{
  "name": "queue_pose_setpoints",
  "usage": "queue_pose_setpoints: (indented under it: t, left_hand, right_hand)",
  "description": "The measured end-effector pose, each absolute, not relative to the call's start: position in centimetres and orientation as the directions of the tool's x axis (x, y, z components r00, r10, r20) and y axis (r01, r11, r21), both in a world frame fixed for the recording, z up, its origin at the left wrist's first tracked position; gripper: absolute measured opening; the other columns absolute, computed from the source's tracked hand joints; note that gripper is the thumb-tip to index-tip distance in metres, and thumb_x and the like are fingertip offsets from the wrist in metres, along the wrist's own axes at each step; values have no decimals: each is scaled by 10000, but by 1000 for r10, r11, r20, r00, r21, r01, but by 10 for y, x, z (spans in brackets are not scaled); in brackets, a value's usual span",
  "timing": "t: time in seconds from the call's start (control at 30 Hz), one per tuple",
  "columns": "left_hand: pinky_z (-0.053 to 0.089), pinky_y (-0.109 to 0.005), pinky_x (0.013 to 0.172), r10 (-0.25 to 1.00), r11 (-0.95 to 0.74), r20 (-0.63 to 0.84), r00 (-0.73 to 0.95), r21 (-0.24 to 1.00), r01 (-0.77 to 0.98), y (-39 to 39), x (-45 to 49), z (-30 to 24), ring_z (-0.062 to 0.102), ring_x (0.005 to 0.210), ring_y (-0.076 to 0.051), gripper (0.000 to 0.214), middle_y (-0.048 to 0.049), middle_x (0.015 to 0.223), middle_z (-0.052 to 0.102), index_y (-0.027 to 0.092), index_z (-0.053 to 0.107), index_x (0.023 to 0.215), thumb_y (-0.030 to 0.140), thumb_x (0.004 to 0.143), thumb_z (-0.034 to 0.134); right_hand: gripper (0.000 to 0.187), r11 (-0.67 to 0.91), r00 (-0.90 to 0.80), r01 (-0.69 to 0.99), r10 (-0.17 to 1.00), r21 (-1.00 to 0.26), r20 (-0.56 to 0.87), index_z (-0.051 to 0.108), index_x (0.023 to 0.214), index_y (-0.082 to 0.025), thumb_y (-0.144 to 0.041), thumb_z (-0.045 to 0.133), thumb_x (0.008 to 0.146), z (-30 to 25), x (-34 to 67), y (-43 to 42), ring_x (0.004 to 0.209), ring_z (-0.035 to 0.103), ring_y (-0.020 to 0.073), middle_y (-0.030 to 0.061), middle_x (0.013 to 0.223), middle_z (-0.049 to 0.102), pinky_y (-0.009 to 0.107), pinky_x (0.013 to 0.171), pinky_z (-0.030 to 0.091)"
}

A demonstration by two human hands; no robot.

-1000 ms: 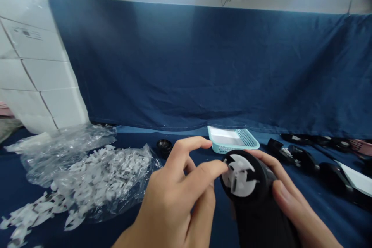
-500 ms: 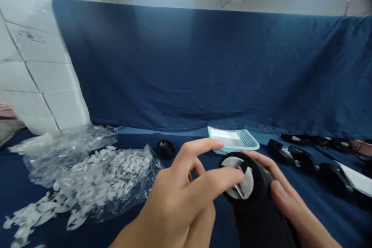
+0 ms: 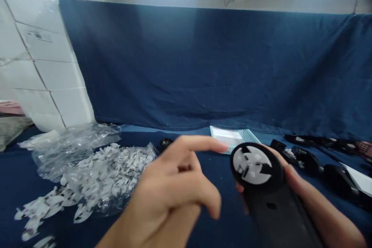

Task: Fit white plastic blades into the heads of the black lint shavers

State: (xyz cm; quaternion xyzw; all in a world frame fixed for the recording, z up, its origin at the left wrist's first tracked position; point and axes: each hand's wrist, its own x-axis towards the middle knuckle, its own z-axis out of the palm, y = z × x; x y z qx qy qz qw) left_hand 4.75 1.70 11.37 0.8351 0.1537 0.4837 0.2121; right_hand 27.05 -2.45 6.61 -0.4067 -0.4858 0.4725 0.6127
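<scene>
black plastic body with a rounded oval head (image 3: 279, 217) sat in the right hand (image 3: 296, 180), held above the navy blue cloth (image 3: 203, 193) that covered the table. the fingers of this hand wrapped around the body from behind, and the head was tilted up toward the camera, so the flat white disc with dark wedge-shaped cuts (image 3: 252, 165) faced the viewer. this seemed a steady way to hold it, because the hand carried the weight from below and the face of the disc was open and easy to reach. the left hand (image 3: 171, 178) was a little blurred; its index finger was stretched out, the other fingers curled loosely and pinched nothing, and the fingertip was near the disc but not touching it. further left lay a crumpled clear plastic bag (image 3: 84, 135), thin and shiny, with a heap of small flat white pieces (image 3: 107, 170) spilling onto the cloth. beyond the hands was a shallow teal plastic mesh basket (image 3: 247, 135) with something white inside, and a small round black part (image 3: 165, 143) lay near the bag. on the right, a row of black plastic bodies (image 3: 308, 161) lay on the cloth.
</scene>
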Motion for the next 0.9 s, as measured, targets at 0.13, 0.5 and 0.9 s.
queue_pose_setpoints:
  t: [0.13, 0.5, 0.9]
  left_hand:
    - [463, -265, 627, 574, -817, 803, 158, 574, 50, 30, 29, 121, 589, 962, -224, 307, -29, 744, 586, 213, 606, 646, 22, 841, 468]
    - [476, -294, 641, 892, -451, 192, 410, 455, 768, 79, -81, 72, 616, 759, -206, 269, -51, 1103, 630, 274, 644, 986, 470, 914, 475]
    - [325, -543, 1040, 826, -561, 87, 556, 36, 827, 171, -2, 50, 345, 1325, -393, 638, -110, 1530, 290, 255, 410, 1392, 477, 833, 623]
  right_hand:
    - [709, 139, 139, -369, 986, -919, 94, 440, 1385, -317, -661, 560, 776, 75, 284, -24, 543, 706, 280, 80, 801, 756, 425, 526, 587]
    - [462, -92, 397, -562, 841, -822, -366, 687, 1140, -259, -445, 698, 716, 92, 285, -35, 577, 731, 233, 59, 774, 791, 261, 436, 595]
    - [513, -85, -144, -430, 989, -899, -25, 541, 1328, -202, -446, 519, 877, 65, 254, -26, 670, 748, 303, 100, 815, 779, 442, 617, 588]
